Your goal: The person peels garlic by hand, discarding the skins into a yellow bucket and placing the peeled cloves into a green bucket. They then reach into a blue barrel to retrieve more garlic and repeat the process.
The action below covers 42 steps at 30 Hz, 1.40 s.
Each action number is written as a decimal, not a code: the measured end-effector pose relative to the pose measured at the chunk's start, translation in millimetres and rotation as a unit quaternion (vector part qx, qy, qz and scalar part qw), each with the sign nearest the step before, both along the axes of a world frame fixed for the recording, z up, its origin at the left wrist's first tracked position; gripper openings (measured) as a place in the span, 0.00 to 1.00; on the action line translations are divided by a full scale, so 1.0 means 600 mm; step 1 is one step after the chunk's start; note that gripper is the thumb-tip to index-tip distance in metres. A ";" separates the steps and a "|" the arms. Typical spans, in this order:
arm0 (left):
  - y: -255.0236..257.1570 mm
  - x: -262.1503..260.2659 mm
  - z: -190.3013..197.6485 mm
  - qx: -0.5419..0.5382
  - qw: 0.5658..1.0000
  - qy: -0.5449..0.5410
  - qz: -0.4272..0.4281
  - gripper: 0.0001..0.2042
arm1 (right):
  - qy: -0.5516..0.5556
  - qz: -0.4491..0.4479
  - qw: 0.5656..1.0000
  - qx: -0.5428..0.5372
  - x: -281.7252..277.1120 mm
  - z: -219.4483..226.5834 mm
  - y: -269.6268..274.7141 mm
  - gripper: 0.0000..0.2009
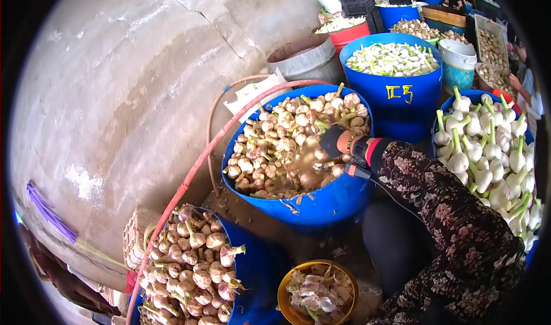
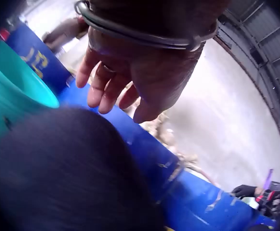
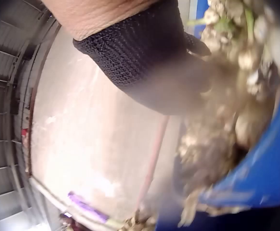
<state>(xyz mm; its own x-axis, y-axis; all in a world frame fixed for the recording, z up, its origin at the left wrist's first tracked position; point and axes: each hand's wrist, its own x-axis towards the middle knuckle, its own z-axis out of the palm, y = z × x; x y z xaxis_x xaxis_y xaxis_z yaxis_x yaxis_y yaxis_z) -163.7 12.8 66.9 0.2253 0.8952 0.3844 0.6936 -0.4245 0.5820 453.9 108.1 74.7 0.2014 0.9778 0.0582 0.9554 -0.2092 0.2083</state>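
Observation:
My right hand [image 1: 332,141], in a dark knit glove, reaches down into a blue tub [image 1: 321,211] of garlic bulbs [image 1: 275,131]. Brown water [image 1: 310,163] shows between the bulbs beside it. The right wrist view has the same glove [image 3: 140,57] against the wet garlic, blurred by motion; its fingers are hidden, and I cannot tell whether they grip a bulb. My left hand [image 2: 144,72], bare and wet with a ring and a metal bangle, appears only in the left wrist view. Its fingers hang loosely, holding nothing, in front of a blue tub wall [image 2: 130,130].
Lower left stands another tub of untrimmed garlic [image 1: 192,256]. A yellow bucket [image 1: 282,302] holds peeled skins. Cleaned garlic [image 1: 482,147] fills a tub at right; white pieces fill a blue barrel [image 1: 390,107] behind. A pink hose [image 1: 195,167] runs along the wall.

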 end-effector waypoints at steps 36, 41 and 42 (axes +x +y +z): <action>-0.007 0.186 -0.085 0.187 0.982 0.005 0.007 0.30 | 0.833 0.202 0.507 -0.091 -0.575 -0.134 -0.168 0.08; -0.007 0.185 -0.100 0.207 0.978 0.013 0.013 0.27 | 0.821 0.174 0.533 -0.105 -0.563 -0.149 -0.162 0.11; -0.008 0.186 -0.098 0.208 0.978 0.013 0.012 0.27 | 0.823 0.146 0.531 -0.138 -0.554 -0.144 -0.159 0.11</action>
<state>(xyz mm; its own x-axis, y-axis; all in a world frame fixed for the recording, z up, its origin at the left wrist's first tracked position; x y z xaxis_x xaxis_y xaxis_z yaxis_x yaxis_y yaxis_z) -52.0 8.2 7.9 0.2204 0.6682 0.7106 0.7187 -0.6038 0.3449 121.3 12.5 -11.8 -0.4049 0.9070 -0.1161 -0.1269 -0.1814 -0.9752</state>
